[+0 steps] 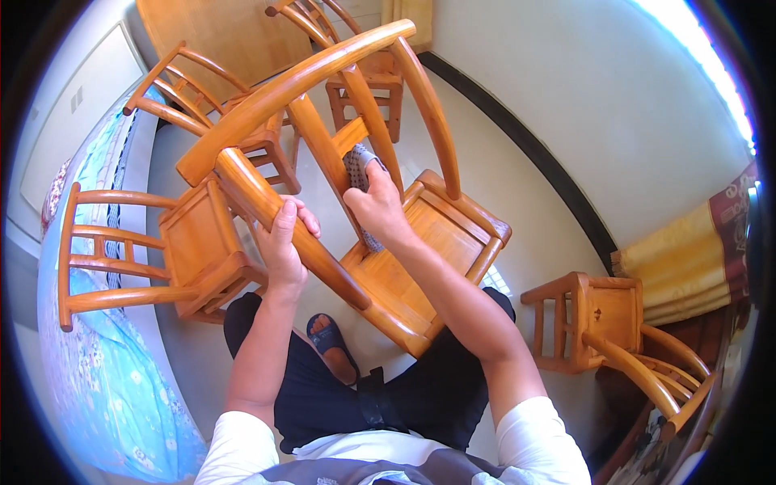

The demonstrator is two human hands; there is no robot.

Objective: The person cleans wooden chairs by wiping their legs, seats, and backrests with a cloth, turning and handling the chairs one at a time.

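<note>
A glossy orange-brown wooden chair (440, 242) stands before me, its seat near my knees and its backrest toward me. My left hand (284, 241) is wrapped round the chair's left back post. My right hand (376, 198) grips a grey dark-spotted cloth (356, 164) and presses it against the slats in the middle of the backrest. Part of the cloth hangs below that hand, between the slats; the rest is hidden by the fingers.
Similar wooden chairs stand at the left (202, 242), far left (263, 137), back (372, 69) and right (594, 319). A bed with a blue floral cover (121, 388) lines the left side. Behind is a wooden table (218, 36). A yellow curtain (671, 255) hangs at right.
</note>
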